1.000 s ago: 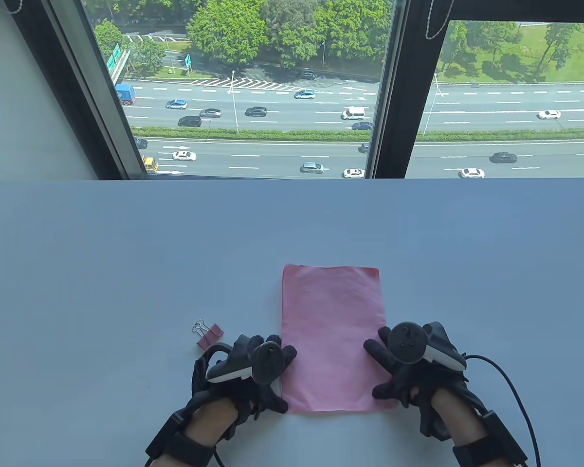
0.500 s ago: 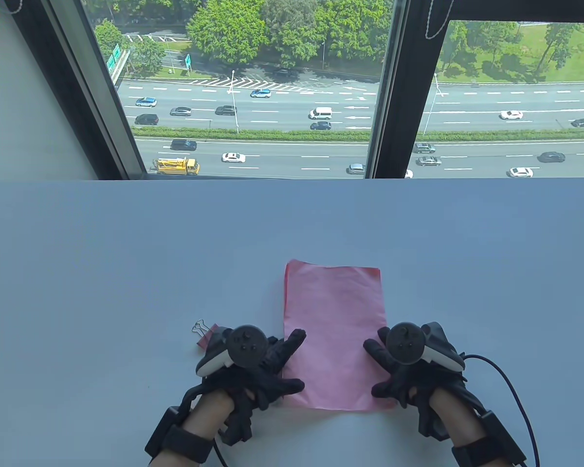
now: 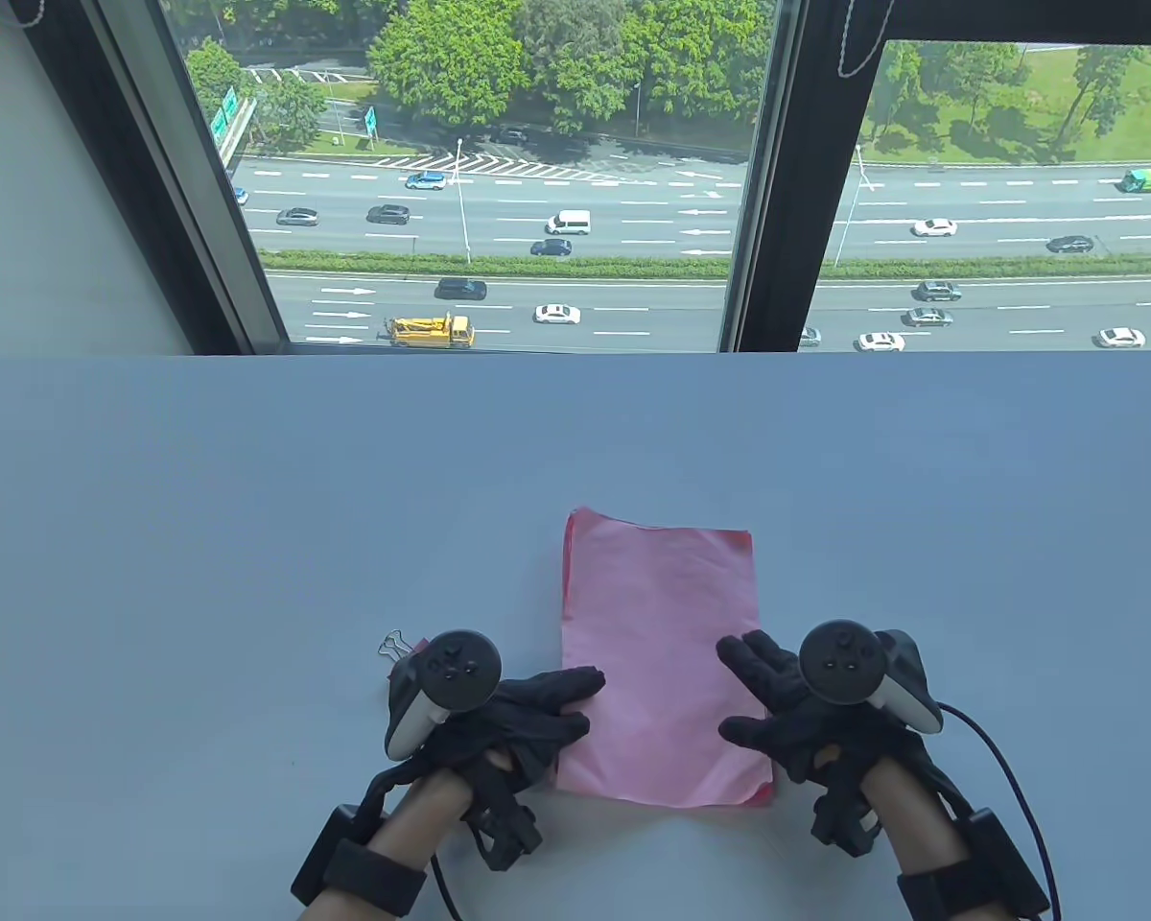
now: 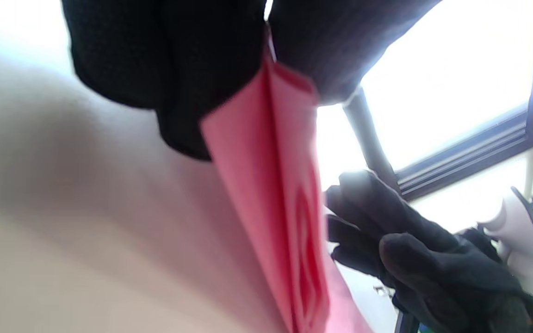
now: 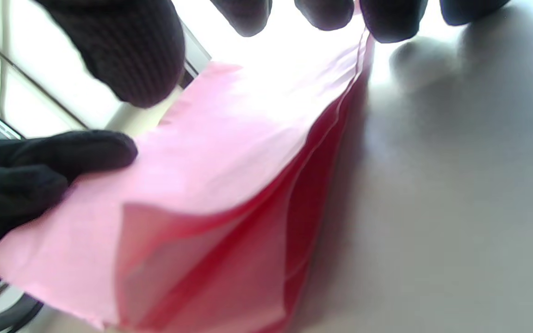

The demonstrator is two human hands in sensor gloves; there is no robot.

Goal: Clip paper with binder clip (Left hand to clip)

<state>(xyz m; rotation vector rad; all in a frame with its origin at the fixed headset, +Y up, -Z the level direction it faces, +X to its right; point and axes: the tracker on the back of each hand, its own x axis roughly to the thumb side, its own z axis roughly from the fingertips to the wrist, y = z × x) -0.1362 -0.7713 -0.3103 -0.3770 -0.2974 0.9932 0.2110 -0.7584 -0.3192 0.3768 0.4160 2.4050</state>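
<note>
A stack of pink paper [image 3: 660, 652] lies on the grey table [image 3: 249, 537] between my hands. My left hand [image 3: 547, 710] pinches its left edge near the front. In the left wrist view the fingers [image 4: 169, 69] press on the paper [image 4: 271, 194] from both sides. My right hand [image 3: 763, 691] lies spread on the paper's right edge. In the right wrist view its fingertips [image 5: 387, 18] touch that edge and the sheets [image 5: 229, 185] fan apart at the near corner. The pink binder clip [image 3: 398, 645] lies left of my left hand, mostly hidden by the tracker.
The table's far edge meets a window frame [image 3: 758, 192]. A cable [image 3: 1007, 767] trails from my right wrist on the table at the lower right.
My left hand turned and closed its thumb and fingers on the paper's left edge. The paper's near end shifted and lifted slightly. My right hand slid a little to the right.
</note>
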